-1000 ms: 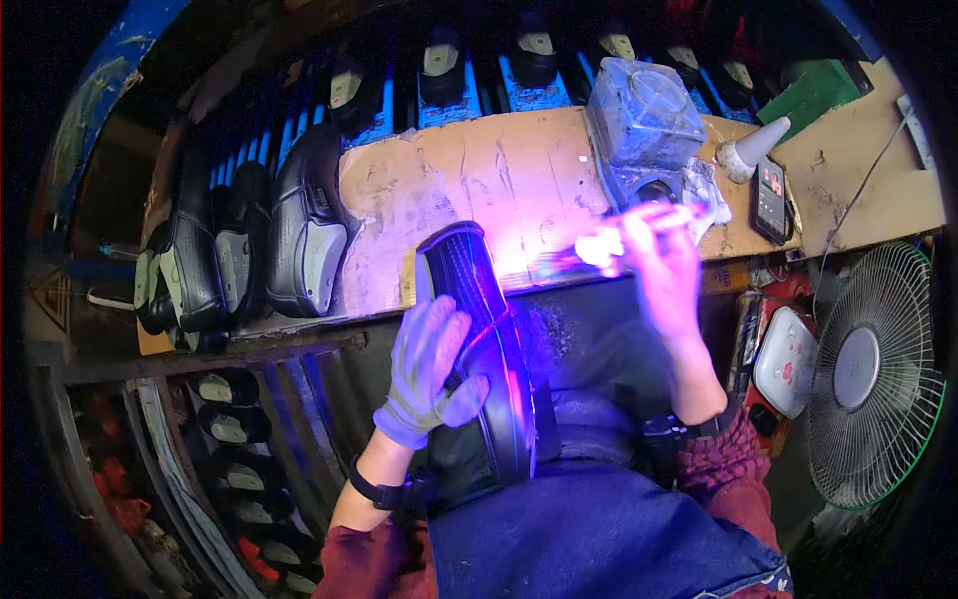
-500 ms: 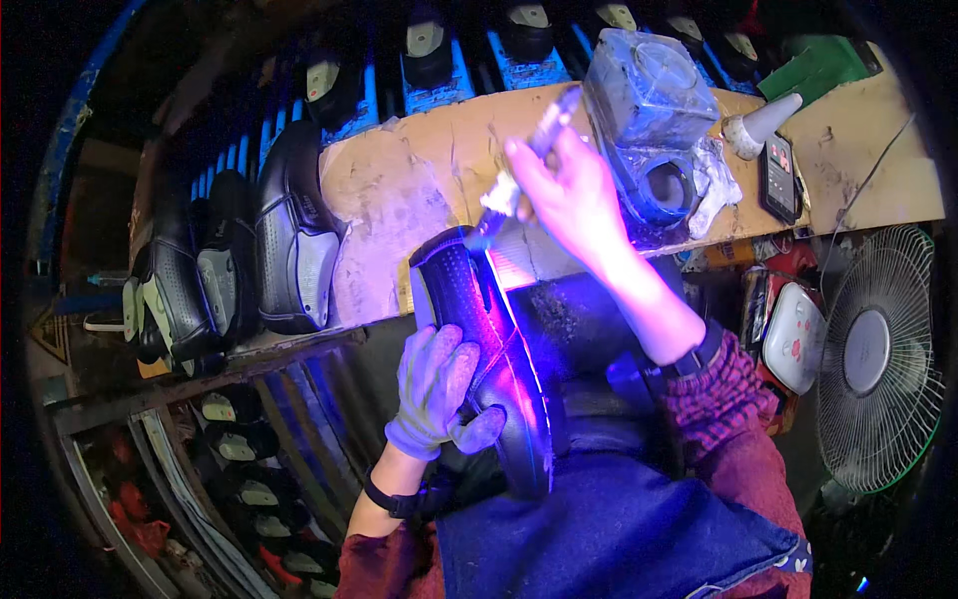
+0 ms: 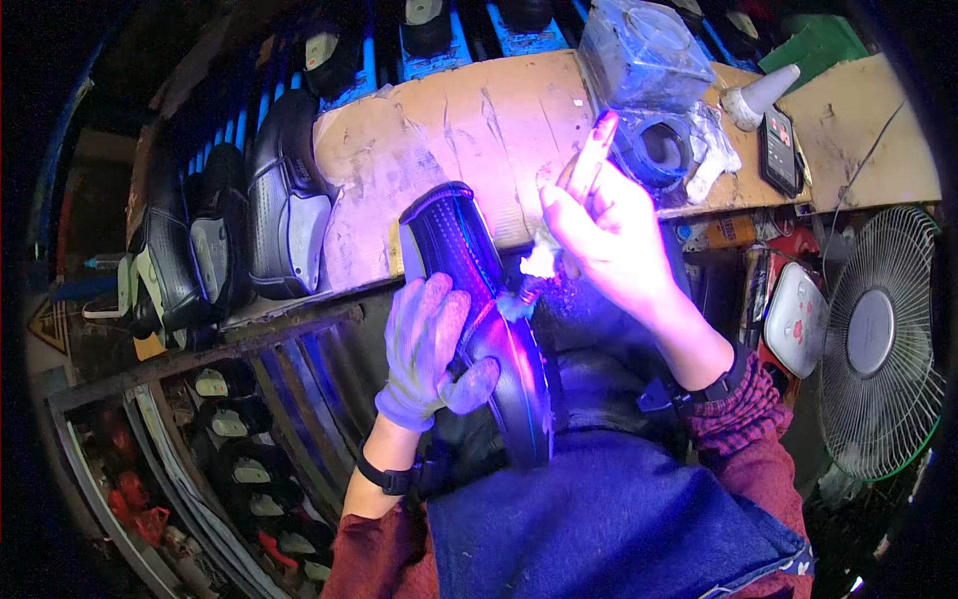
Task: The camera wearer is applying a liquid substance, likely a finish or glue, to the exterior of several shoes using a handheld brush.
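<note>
A black perforated leather shoe upper (image 3: pixel 454 235) stands tilted between the board and my apron, lit by purple light. My left hand (image 3: pixel 424 344), in a grey glove, grips its left side with the thumb bent over the front. In my bare right hand (image 3: pixel 624 235) is a brush (image 3: pixel 593 165), its handle pointing up and away. Below the fingers, the brush has a pale wrapped part, and its bristle end meets the shoe's right edge near the middle. Strong glare hides detail there.
Several black shoes (image 3: pixel 289 210) stand at the left of the cardboard-covered bench (image 3: pixel 429 125). Behind my right hand are a cloudy plastic box (image 3: pixel 649 65) and a blue round container (image 3: pixel 654 150). A phone (image 3: pixel 781 155), a grey cone (image 3: pixel 758 98) and a fan (image 3: pixel 878 339) lie rightward.
My right hand has moved down and rightward, bringing the brush end from the shoe's far top to the middle of its right edge. My left hand keeps its grip.
</note>
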{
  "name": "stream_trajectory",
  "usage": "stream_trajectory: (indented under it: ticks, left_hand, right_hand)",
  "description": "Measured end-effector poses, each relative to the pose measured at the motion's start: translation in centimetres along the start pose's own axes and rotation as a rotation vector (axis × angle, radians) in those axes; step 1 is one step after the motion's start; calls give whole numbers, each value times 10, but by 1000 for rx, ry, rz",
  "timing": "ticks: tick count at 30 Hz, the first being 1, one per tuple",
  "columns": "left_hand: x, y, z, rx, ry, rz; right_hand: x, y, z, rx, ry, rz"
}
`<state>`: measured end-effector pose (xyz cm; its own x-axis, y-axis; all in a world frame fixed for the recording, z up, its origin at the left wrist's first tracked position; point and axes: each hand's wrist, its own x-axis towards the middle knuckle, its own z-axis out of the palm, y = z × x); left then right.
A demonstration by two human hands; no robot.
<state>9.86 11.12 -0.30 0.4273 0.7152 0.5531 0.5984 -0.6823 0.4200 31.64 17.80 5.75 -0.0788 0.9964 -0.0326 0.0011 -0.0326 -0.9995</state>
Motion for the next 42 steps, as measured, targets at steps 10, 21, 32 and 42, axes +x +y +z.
stream_trajectory:
  ticks: [10, 21, 32, 42]
  left_hand:
    - [38, 19, -3, 136, 117, 71]
    - [70, 7, -38, 153, 81, 97]
    - [76, 38, -62, -761, -584, -586]
    - [69, 25, -39, -1000, -578, -709]
  right_hand:
    - [-52, -47, -20, -89, -39, -120]
    - [-58, -93, -35, -60, -333, -825]
    - [-13, -94, -25, 240, -25, -509]
    - [-3, -56, -24, 129, -65, -476]
